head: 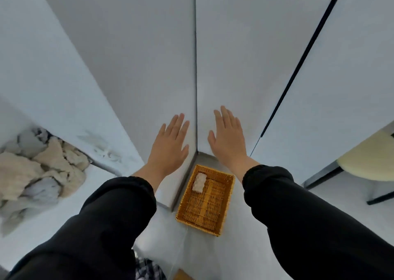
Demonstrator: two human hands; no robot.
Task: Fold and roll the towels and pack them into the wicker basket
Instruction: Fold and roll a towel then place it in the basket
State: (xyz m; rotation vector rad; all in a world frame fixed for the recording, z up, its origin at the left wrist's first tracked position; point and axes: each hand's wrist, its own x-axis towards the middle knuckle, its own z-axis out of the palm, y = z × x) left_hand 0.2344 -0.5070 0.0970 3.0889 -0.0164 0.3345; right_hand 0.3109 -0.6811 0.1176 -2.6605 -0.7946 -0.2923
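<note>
Where two white panels [138, 56] meet in a dark vertical seam [196, 66], the wicker basket [198, 227] sits just below the centre of the frame on a pale grey surface. It is rectangular and honey-coloured, with its far left corner close to the foot of the seam. One rolled towel [198, 185], cream-white and short, lies inside against the basket's far left corner; the rest of the woven bottom shows bare.

Above the basket, both hands are raised with their backs to the camera, one on either side of the seam. The left hand [170, 145] has its fingers straight and close together, thumb out to the side, and holds nothing. The right hand [229, 139] is the same, flat and spread a little, gripping nothing. Whether the palms touch the panels cannot be told. Black sleeves [106, 226] cover both forearms down to the lower edge of the frame.

At the left edge, well apart from the basket, a loose pile of towels [36, 173] in beige and grey lies crumpled on a white surface. At the right edge stands a chair with a pale yellow cushion [371, 158] on a dark frame. A bit of checked cloth [147, 269] shows at the bottom, between the sleeves.
</note>
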